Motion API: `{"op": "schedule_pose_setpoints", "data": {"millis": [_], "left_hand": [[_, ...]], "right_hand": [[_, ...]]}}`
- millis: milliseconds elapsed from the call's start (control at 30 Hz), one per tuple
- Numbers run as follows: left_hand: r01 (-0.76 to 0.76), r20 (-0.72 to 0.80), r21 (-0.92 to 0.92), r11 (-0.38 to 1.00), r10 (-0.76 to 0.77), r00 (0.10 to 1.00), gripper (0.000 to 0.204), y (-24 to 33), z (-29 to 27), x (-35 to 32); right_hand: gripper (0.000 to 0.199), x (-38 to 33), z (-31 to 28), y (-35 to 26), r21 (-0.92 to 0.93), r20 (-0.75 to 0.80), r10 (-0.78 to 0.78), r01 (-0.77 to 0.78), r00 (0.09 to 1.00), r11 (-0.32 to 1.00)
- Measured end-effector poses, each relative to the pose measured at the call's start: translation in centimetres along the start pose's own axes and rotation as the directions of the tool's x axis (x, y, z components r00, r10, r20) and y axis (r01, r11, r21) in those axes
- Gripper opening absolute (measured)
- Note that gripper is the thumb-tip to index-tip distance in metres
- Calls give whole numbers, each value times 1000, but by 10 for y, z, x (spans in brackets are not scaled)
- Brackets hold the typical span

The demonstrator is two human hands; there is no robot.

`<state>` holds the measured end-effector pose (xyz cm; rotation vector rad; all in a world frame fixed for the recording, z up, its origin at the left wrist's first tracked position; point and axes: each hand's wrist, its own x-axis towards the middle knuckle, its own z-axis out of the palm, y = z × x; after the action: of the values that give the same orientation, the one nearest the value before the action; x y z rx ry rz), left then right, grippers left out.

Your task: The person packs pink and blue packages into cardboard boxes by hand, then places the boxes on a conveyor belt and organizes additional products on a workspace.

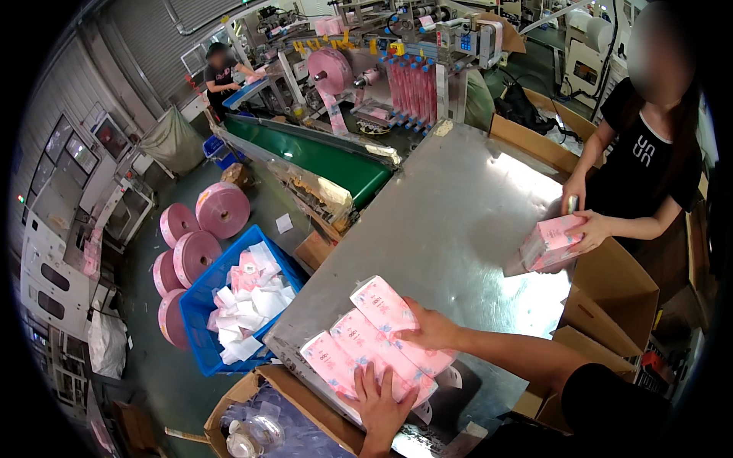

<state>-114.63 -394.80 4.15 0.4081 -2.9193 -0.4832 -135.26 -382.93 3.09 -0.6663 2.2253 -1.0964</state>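
Note:
Pink tissue packs with flower prints lie side by side on the near part of the metal table, slanting down to the right. My left hand rests on the near packs with its fingers spread. Across the farthest pack of the group, my right hand has its thumb on the top and its fingers along the far side. At the table's right side, a co-worker's hands hold another bundle of pink packs and a small light item.
The metal table adjoins a green conveyor belt. A blue crate of white and pink scraps stands left, beside pink film rolls. Open cardboard boxes stand right; another box with clear plastic is at the near edge.

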Motion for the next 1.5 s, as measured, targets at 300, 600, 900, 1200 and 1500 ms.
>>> {"op": "schedule_pose_setpoints", "data": {"millis": [300, 600, 900, 1200, 1500], "left_hand": [[-56, 73, 164, 985, 44, 996, 75, 20, 17, -26], [-55, 192, 232, 971, 10, 981, 72, 42, 12, -76], [-12, 212, 227, 974, -37, 977, 71, 42, 11, -74], [-36, 210, 164, 986, 1, 978, 67, 42, 7, -69], [-66, 140, 130, 989, 47, 989, 65, 43, 4, -69]], "right_hand": [[98, -45, -1, 25, -63, 21, -8, 9, 1000, 998], [95, -131, 21, 55, -64, -204, -129, 119, 970, 991], [66, -189, 38, 29, -593, -157, -326, 175, 932, 786], [61, -163, 37, 18, -713, -232, -478, 186, 847, 676], [65, -153, 57, 25, -739, -227, -462, 157, 857, 655]]}}
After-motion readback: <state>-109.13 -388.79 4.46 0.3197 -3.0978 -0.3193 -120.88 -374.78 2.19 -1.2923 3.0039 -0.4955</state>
